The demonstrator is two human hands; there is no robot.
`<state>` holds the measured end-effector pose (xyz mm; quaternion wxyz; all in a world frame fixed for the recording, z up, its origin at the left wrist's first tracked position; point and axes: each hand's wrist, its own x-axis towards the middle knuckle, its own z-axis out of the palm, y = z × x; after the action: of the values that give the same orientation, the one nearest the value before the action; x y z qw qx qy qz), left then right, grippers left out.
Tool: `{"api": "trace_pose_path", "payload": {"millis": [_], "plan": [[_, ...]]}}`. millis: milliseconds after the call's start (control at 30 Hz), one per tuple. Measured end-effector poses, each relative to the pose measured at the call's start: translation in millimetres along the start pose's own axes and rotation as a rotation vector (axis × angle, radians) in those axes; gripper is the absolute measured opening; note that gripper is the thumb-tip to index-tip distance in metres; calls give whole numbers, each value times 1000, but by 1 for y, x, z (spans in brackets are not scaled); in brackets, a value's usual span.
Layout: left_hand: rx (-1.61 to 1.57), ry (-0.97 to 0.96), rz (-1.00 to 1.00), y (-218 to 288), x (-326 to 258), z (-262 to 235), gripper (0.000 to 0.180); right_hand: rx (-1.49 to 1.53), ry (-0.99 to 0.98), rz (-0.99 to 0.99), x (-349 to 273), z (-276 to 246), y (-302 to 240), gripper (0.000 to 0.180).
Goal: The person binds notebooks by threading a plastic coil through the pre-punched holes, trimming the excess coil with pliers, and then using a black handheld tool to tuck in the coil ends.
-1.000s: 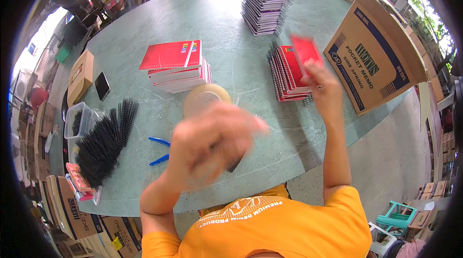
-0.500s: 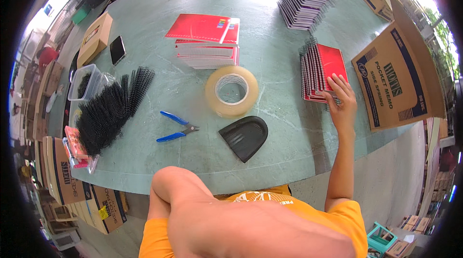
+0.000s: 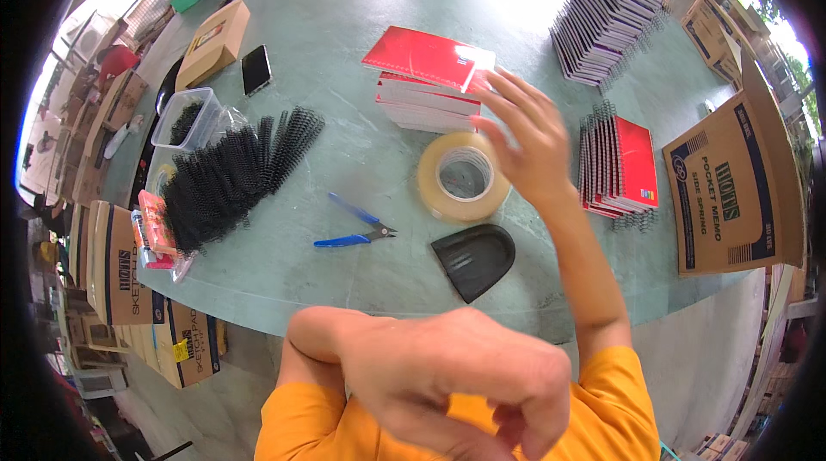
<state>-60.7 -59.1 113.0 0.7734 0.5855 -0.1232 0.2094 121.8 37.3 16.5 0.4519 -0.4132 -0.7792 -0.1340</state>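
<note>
Fingers (image 3: 519, 98) of the right hand (image 3: 535, 147) are spread wide in the head view, thumb held well off from the rest, and nothing can be seen gripped in them. They're held right at the right edge of the red stack (image 3: 428, 106); whether the covers are actually touched can't be told from this angle. Left hand (image 3: 469, 366) is caught up close to the camera, a bit blurry, fingers curled in and partly hidden, so whether anything is pinched there can't be told either.

The red stack is set around the middle of the table (image 3: 370, 160), top cover turned a bit askew over the white page edges. Just on its near side a tape roll (image 3: 434, 179) is laid flat, and nearer yet a black piece (image 3: 475, 263) with one rounded end. Cutters (image 3: 377, 232) with blue handles are left lying to the left of that, handles spread apart.

Over on the right, red notebooks (image 3: 635, 161) with black coil spines are piled near an open carton (image 3: 723, 194). Farther off, a taller pile (image 3: 602, 26) can be seen, also coil-bound.

On the left, black coils (image 3: 232, 173) are heaped up, with a clear tub (image 3: 206, 127) placed at the far side. Beyond them a phone (image 3: 256, 70) is laid beside a tan box (image 3: 215, 43).
</note>
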Motion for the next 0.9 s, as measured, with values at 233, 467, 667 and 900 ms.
{"api": "trace_pose_path", "payload": {"millis": [233, 467, 667, 900], "plan": [[649, 567, 25, -36, -52, -31, 29, -19, -232, 52, 13, 34, 29, 28], [1069, 1415, 319, -59, -33, -117, 34, 243, -364, 179, 9, -37, -3, 35], [569, 1147, -204, -130, -54, -152, 30, 1039, -98, 926, -67, 10, 5, 22], [688, 1109, -231, -126, -50, -149, 31, 1018, -127, 903, -68, 11, 14, 26]]}}
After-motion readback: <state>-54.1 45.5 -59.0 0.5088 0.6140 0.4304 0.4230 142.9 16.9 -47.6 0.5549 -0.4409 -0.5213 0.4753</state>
